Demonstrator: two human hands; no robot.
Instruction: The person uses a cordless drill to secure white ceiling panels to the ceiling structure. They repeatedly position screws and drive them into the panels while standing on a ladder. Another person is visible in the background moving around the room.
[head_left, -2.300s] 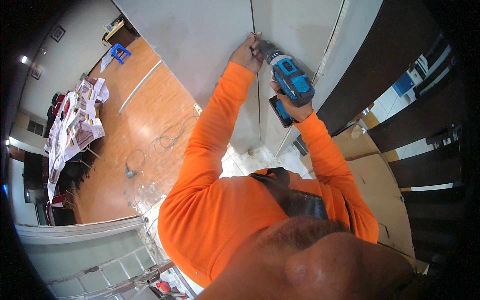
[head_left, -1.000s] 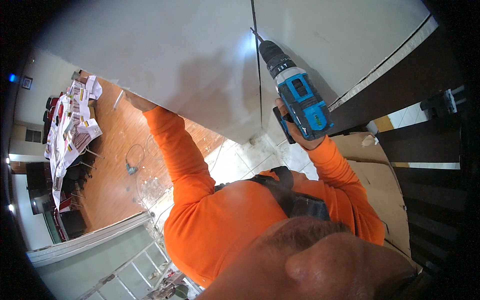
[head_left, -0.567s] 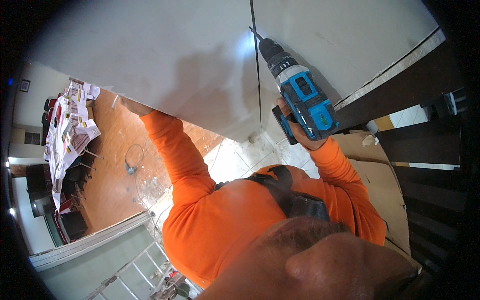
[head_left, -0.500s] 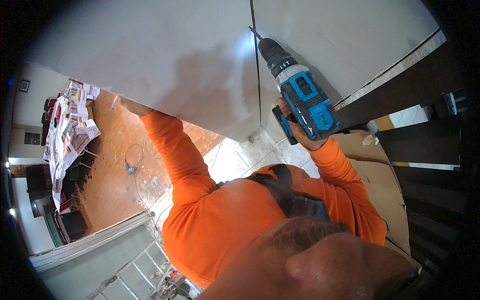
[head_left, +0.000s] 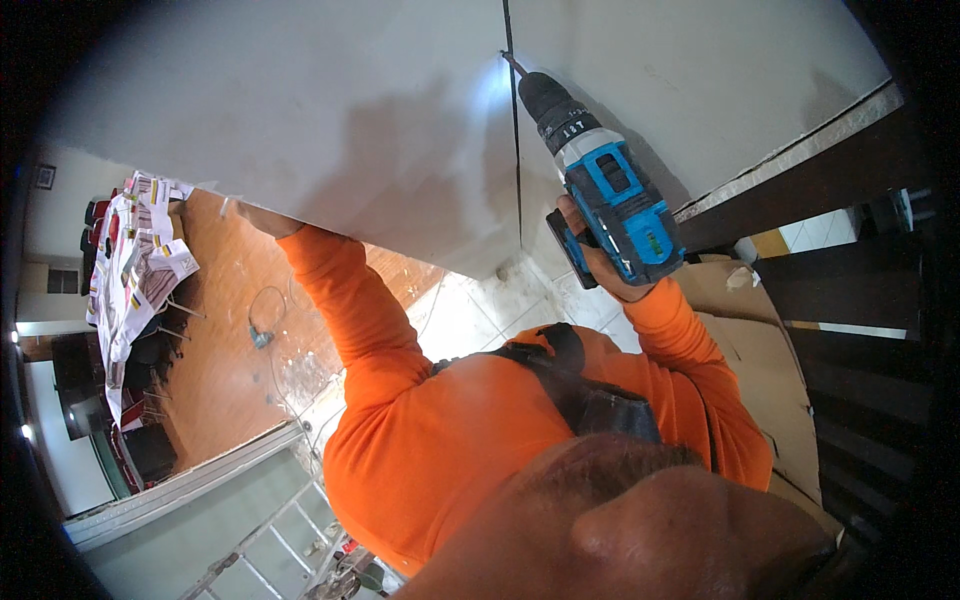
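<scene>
My right hand (head_left: 608, 272) is wrapped round the handle of a blue and black cordless drill (head_left: 622, 205). The drill points up and to the left. Its bit tip touches or nearly touches the pale panel (head_left: 270, 110) beside the dark seam, where the tool's lamp throws a bright spot. Across the seam stands a second pale panel (head_left: 730, 90). My left hand (head_left: 264, 219) is at the lower edge of the left panel, mostly hidden behind it, so its fingers do not show clearly.
Dark slats (head_left: 850, 285) and a cardboard sheet (head_left: 745, 350) are close on the right. A ladder (head_left: 285, 540) stands at lower left. A corded tool (head_left: 260, 337) lies on the wooden floor (head_left: 215, 370). Farther left is a cloth-covered table (head_left: 130, 290).
The drill body has swung very slightly to the right, its tip staying by the seam. My left hand stays at the panel edge. The whole view has shifted a little.
</scene>
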